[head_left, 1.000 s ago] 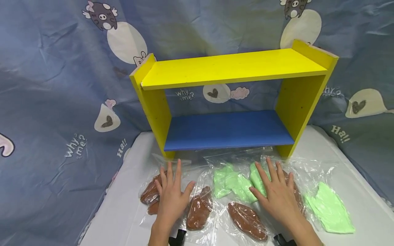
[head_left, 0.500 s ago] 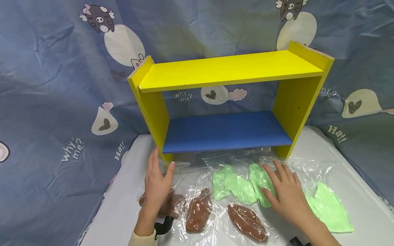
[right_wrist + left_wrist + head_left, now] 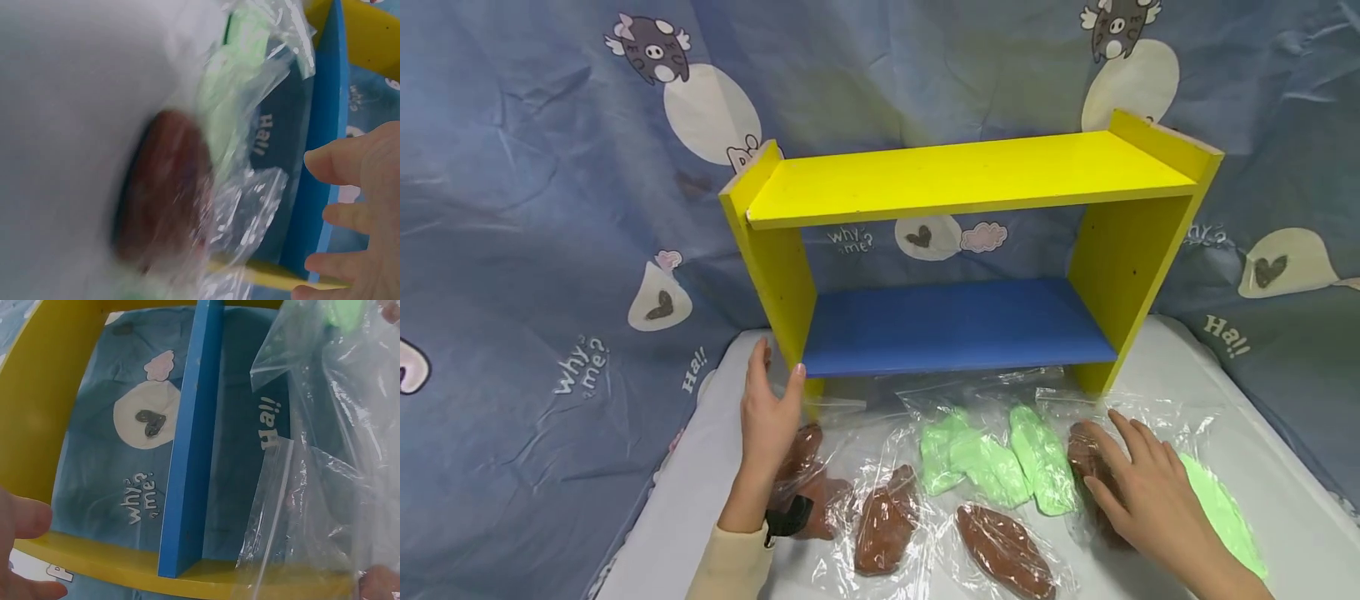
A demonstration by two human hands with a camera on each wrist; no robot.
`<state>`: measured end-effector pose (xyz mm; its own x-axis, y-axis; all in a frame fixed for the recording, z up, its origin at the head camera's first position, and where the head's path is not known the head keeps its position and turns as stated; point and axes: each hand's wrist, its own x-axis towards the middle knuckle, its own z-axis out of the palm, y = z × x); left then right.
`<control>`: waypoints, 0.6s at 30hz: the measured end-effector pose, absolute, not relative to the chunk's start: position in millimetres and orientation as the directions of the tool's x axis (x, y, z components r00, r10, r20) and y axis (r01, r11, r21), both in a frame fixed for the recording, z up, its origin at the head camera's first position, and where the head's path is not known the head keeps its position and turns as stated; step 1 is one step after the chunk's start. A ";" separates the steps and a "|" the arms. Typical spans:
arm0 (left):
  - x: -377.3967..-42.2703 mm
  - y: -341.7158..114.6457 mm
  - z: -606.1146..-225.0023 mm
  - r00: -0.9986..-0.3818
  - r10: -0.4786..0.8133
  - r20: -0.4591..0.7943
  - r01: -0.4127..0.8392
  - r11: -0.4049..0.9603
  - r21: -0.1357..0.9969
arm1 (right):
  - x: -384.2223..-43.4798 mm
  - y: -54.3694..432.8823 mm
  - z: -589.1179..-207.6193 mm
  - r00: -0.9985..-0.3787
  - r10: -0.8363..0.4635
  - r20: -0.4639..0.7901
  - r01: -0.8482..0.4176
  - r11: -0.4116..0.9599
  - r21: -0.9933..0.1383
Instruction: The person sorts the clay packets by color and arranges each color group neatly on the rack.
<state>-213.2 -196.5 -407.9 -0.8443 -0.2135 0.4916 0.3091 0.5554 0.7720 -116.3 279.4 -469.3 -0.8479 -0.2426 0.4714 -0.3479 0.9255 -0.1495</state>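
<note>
In the head view, the left hand (image 3: 770,421) stands beside the left post of the shelf (image 3: 970,179), fingers apart and loose, thumb tip overlapping the post; whether it touches, I cannot tell. Brown dough (image 3: 823,500) in plastic lies beside that wrist. The right hand (image 3: 1150,483), fingers spread and clasping nothing, is over a bagged brown lump (image 3: 1084,450), which shows left of the thumb and under the fingers; contact is unclear. Green dough (image 3: 1228,517) lies partly behind that hand.

In the left wrist view, two fingertips enter at lower left, near the shelf's yellow corner; a clear bag (image 3: 325,487) covers the far side.

In the right wrist view, separated fingers point towards the blurred brown lump, with the blue board (image 3: 325,112) behind them.
</note>
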 end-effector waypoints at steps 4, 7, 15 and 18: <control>-223.2 -201.6 -403.8 -0.852 -0.222 0.475 0.313 0.512 0.800 | -113.9 293.3 -471.5 -0.851 -0.238 0.467 -0.336 0.932 -0.137; -231.2 -204.8 -400.2 -0.857 -0.219 0.466 0.321 0.480 0.816 | -110.5 303.7 -475.4 -0.863 -0.234 0.448 -0.324 0.937 -0.135; -249.5 -198.7 -397.2 -0.888 -0.205 0.410 0.313 0.384 0.869 | -91.1 335.6 -496.4 -0.922 -0.183 0.342 -0.233 0.966 -0.112; -253.8 -196.9 -396.0 -0.887 -0.220 0.407 0.310 0.369 0.876 | -90.3 344.9 -498.7 -0.935 -0.167 0.313 -0.207 0.973 -0.099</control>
